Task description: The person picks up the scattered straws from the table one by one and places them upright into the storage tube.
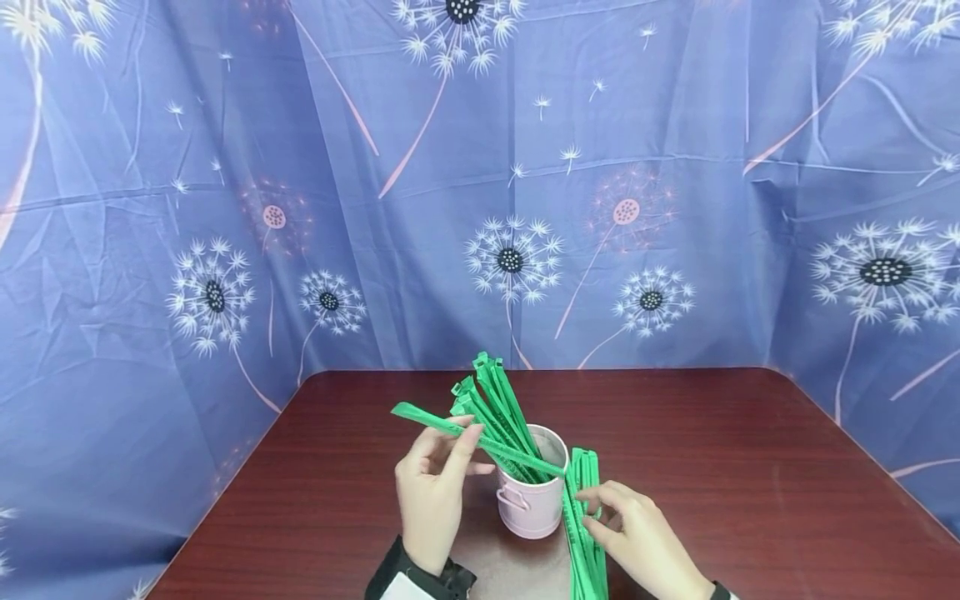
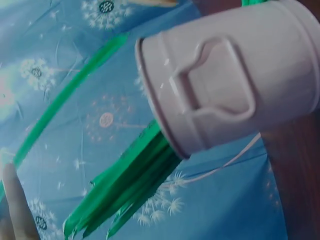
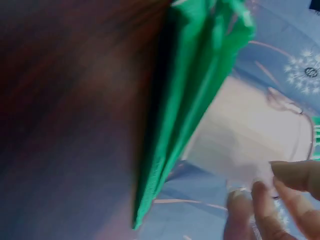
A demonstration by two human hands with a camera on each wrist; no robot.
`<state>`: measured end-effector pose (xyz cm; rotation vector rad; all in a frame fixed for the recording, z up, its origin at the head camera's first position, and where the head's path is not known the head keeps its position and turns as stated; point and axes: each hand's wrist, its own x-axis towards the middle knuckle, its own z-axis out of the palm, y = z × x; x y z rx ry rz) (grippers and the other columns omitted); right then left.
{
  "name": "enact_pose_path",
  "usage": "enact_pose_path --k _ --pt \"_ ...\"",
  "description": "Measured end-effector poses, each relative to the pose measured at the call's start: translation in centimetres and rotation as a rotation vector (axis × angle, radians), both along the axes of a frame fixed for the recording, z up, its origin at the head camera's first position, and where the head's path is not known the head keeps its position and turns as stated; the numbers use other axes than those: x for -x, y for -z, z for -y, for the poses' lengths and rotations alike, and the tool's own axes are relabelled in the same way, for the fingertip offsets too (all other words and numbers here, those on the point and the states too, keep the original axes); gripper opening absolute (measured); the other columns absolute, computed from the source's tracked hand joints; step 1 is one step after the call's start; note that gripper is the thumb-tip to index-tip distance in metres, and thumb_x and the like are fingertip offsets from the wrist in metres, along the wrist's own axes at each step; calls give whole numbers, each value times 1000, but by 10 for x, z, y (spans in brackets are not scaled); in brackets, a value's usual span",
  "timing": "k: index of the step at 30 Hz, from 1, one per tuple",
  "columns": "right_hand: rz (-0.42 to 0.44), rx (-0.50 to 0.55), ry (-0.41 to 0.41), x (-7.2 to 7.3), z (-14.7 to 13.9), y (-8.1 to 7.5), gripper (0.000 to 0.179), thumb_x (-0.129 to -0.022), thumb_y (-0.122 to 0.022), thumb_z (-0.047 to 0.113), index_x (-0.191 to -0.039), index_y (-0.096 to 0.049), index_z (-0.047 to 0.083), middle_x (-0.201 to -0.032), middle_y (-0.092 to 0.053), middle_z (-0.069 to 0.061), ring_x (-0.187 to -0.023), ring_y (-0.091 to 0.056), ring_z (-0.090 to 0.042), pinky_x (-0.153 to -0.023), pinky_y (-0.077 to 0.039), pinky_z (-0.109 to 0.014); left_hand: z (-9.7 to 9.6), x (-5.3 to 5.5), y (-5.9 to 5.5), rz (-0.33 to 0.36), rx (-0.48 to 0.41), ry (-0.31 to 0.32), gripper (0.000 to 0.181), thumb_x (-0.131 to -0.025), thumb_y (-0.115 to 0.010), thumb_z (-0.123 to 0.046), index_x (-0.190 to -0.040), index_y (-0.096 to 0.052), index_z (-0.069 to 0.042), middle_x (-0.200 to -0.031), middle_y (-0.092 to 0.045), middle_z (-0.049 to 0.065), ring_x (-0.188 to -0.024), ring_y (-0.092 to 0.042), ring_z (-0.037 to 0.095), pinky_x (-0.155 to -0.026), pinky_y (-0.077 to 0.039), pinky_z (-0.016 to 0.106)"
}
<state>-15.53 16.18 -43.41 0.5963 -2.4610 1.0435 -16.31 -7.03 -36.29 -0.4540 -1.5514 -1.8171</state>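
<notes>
My left hand (image 1: pixel 438 492) pinches a long green wrapped straw (image 1: pixel 427 419) between thumb and fingers. The straw slants down to the right across the mouth of a small pale pink bucket (image 1: pixel 531 512). Several more green wrapped straws (image 1: pixel 501 396) stand in the bucket, leaning left out of its rim. Beside the bucket on the right lies a bundle of green straws (image 1: pixel 588 554). Over that bundle, my right hand (image 1: pixel 637 529) has bent fingers spread from the thumb, with nothing between them. In the right wrist view the fingers (image 3: pixel 265 205) overlap the bucket.
A dark red-brown wooden table (image 1: pixel 712 433) carries everything. Blue cloth with dandelion prints (image 1: pixel 570 208) hangs behind and along both sides. A folded wire handle (image 2: pixel 225 75) sticks out from the bucket's wall. A greyish patch (image 1: pixel 517 571) shows in front of the bucket.
</notes>
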Motion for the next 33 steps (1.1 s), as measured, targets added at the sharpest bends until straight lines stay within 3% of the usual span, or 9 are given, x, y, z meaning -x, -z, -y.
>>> enact_pose_path --k 4,6,9,15,20,25,29,33 --pt "210 -92 97 2 -7 1 29 -83 -77 17 -109 -73 6 -87 -65 7 -71 -55 2 -59 -51 -26 5 1 -2 -39 -15 -82 22 -90 -68 -3 -101 -70 16 -99 -71 31 -72 -71 13 -52 -62 34" --pt "268 -123 115 4 -9 3 35 -82 -78 22 -112 -72 5 -84 -65 7 -70 -56 1 -59 -51 -27 5 1 1 -55 2 -108 21 -90 -67 -2 -102 -71 15 -100 -71 29 -72 -70 11 -52 -62 33" --pt "313 -158 125 5 -11 5 40 -81 -78 26 -113 -70 3 -80 -64 8 -72 -58 -3 -62 -53 -31 4 4 8 -83 56 -145 19 -90 -68 -3 -102 -73 12 -100 -71 24 -71 -70 11 -52 -61 31" --pt "450 -209 155 6 -13 13 51 -74 -83 24 -116 -67 1 -97 -68 -3 -91 -63 -21 -77 -56 -48 -3 12 25 -130 209 -196 14 -88 -71 -8 -95 -77 3 -97 -75 12 -67 -70 12 -51 -59 24" --pt "424 -227 121 4 -14 17 46 -74 -81 16 -115 -65 2 -81 -60 3 -78 -56 -14 -67 -52 -40 -6 16 34 -166 372 -286 11 -87 -73 -12 -91 -79 -5 -92 -77 1 -68 -66 5 -55 -57 20" --pt "452 -191 84 2 -13 15 42 -77 -73 5 -117 -63 -4 -70 -54 3 -55 -54 -11 -50 -52 -32 -11 17 41 -103 442 -294 12 -86 -75 -18 -88 -80 -7 -87 -77 -5 -64 -61 1 -54 -51 14" --pt "495 -119 47 0 -14 13 47 -77 -69 1 -121 -58 -11 -67 -52 -1 -39 -52 -16 -36 -49 -31 -14 16 46 -15 533 -318 11 -85 -76 -20 -86 -82 -11 -86 -76 -7 -64 -60 0 -53 -51 18" --pt "505 -98 26 -1 -15 13 52 -74 -69 3 -123 -57 -11 -68 -53 -2 -40 -53 -17 -37 -49 -31 -14 16 50 67 618 -336 13 -85 -76 -26 -87 -83 -16 -84 -76 -8 -64 -59 0 -51 -49 23"
